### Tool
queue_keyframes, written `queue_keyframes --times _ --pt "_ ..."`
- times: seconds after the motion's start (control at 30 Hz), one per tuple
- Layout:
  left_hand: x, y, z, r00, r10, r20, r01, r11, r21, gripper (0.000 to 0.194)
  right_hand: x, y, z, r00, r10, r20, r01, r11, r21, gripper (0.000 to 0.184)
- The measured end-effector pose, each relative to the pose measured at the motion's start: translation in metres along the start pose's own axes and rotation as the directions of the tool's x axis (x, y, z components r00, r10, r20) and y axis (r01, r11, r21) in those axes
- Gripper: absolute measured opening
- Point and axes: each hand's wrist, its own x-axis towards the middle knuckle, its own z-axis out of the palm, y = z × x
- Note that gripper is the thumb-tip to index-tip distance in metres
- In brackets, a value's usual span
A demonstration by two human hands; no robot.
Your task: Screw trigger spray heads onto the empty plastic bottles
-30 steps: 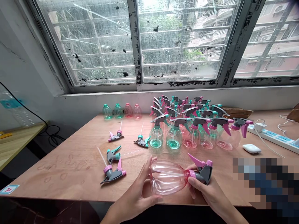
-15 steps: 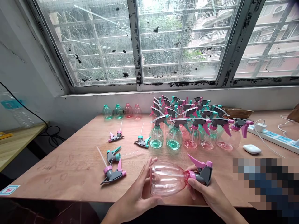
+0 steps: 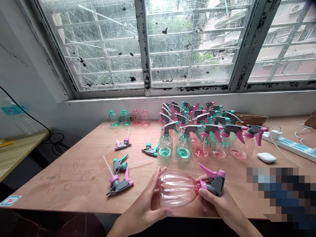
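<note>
i had one clear pink bottle (image 3: 176, 189) in hand at the lower centre of the frame, lying on its side with its base toward the left and its neck toward the right. my left hand (image 3: 145, 205) was curled around the base end, fingers above and thumb below. my right hand (image 3: 221, 204) grasped the grey-and-pink spray head (image 3: 217, 183) at the neck, the thumb near its collar. the collar sat at the bottle's mouth and the tube showed faintly inside, but i could not tell whether the thread was fully tight.

by my judgement most of the work was done: a dense cluster of bottles with heads (image 3: 208, 129) stood upright right of centre, in several rows, too overlapped at the back for me to count. what was left looked small. two green bottles (image 3: 125, 119) and two red-pink bottles (image 3: 145, 119) stood without heads by the wall, left of centre. four loose heads lay left of centre on the table (image 3: 74, 171): two with pink parts, the upper one (image 3: 124, 143) and the lower one (image 3: 119, 186), and two with teal, the right one (image 3: 150, 150) and the left one (image 3: 119, 164).
</note>
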Motion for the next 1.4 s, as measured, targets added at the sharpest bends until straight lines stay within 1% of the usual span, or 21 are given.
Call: queue_keyframes --times 0.1,0.2,0.27,0.33,0.4,0.43,0.5,0.57,0.7,0.8,0.9,0.97,1.03,1.1,1.17,1.3,1.4 --pt "0.0004 0.0022 0.0008 1.0 -0.008 -0.03 0.009 1.0 0.022 0.095 -0.0003 -0.0002 0.0 1.0 0.007 -0.001 -0.007 1.0 -0.003 0.034" --pt "0.0008 0.0007 -0.0005 1.0 -0.01 -0.017 0.011 0.999 0.039 0.089 -0.0005 -0.0009 0.0006 1.0 0.007 -0.01 -0.007 1.0 -0.007 0.034" --pt "0.0008 -0.0008 -0.0013 0.999 -0.032 -0.015 0.032 0.999 0.042 0.094 -0.0005 -0.0016 0.0013 1.0 0.003 -0.015 -0.003 1.0 -0.004 0.035" --pt "0.0004 -0.001 -0.0009 0.998 -0.057 -0.03 0.057 0.998 0.026 0.105 -0.0004 -0.0021 0.0018 1.0 0.003 -0.017 -0.003 1.0 -0.003 0.036" --pt "-0.0002 0.0004 0.0005 0.997 -0.065 -0.04 0.063 0.998 -0.031 0.111 -0.0004 -0.0021 0.002 1.0 0.006 -0.01 -0.006 1.0 -0.004 0.037" --pt "-0.0005 0.0014 0.0013 0.997 -0.061 -0.046 0.058 0.996 -0.063 0.111 -0.0003 -0.0018 0.0018 1.0 0.007 -0.007 -0.007 1.0 -0.004 0.036" --pt "-0.0008 0.0033 0.0023 0.997 -0.052 -0.06 0.047 0.995 -0.091 0.106 -0.0003 -0.0007 0.001 1.0 0.005 -0.005 -0.005 1.0 0.001 0.036" --pt "-0.0006 0.0043 0.0019 0.997 -0.043 -0.067 0.039 0.998 -0.057 0.101 -0.0002 0.001 -0.0003 1.0 -0.002 -0.006 0.002 1.0 0.004 0.035" --pt "0.0006 0.0033 -0.0008 0.999 -0.031 -0.023 0.032 0.999 0.038 0.096 -0.0002 0.0049 -0.0032 1.0 -0.005 -0.007 0.006 1.0 0.015 0.034" --pt "0.0008 0.003 -0.0008 0.999 -0.032 -0.024 0.033 0.998 0.055 0.091 -0.0002 0.0056 -0.0037 1.0 0.003 -0.003 -0.003 1.0 0.013 0.034" --pt "0.0003 0.0039 0.0012 0.998 -0.055 -0.023 0.055 0.998 0.015 0.102 -0.0002 0.0031 -0.0024 1.0 0.011 -0.001 -0.011 1.0 0.004 0.034" --pt "-0.0001 0.0046 0.0028 0.997 -0.067 -0.037 0.066 0.997 -0.044 0.109 -0.0002 0.0008 -0.001 1.0 0.011 0.004 -0.011 1.0 -0.001 0.035" --pt "-0.0001 0.0054 0.0038 0.996 -0.065 -0.056 0.059 0.993 -0.098 0.107 -0.0002 -0.0006 -0.0001 1.0 0.011 0.005 -0.011 1.0 -0.002 0.035" --pt "0.0002 0.0063 0.0039 0.997 -0.061 -0.054 0.055 0.993 -0.106 0.103 -0.0002 -0.0005 0.0 1.0 0.01 0.003 -0.01 1.0 0.007 0.035" --pt "0.0005 0.0073 0.0033 0.997 -0.059 -0.052 0.056 0.997 -0.058 0.099 -0.0002 0.0011 -0.0008 1.0 0.005 -0.004 -0.005 1.0 0.017 0.035" --pt "-0.0004 0.0073 0.0017 0.997 -0.038 -0.064 0.043 0.995 0.088 0.096 -0.0003 0.0049 -0.0029 1.0 0.002 -0.02 -0.002 1.0 0.02 0.034" --pt "-0.0014 0.0057 0.001 0.998 -0.022 -0.061 0.029 0.992 0.125 0.094 -0.0002 0.005 -0.0028 1.0 0.007 -0.022 -0.006 1.0 0.019 0.036"
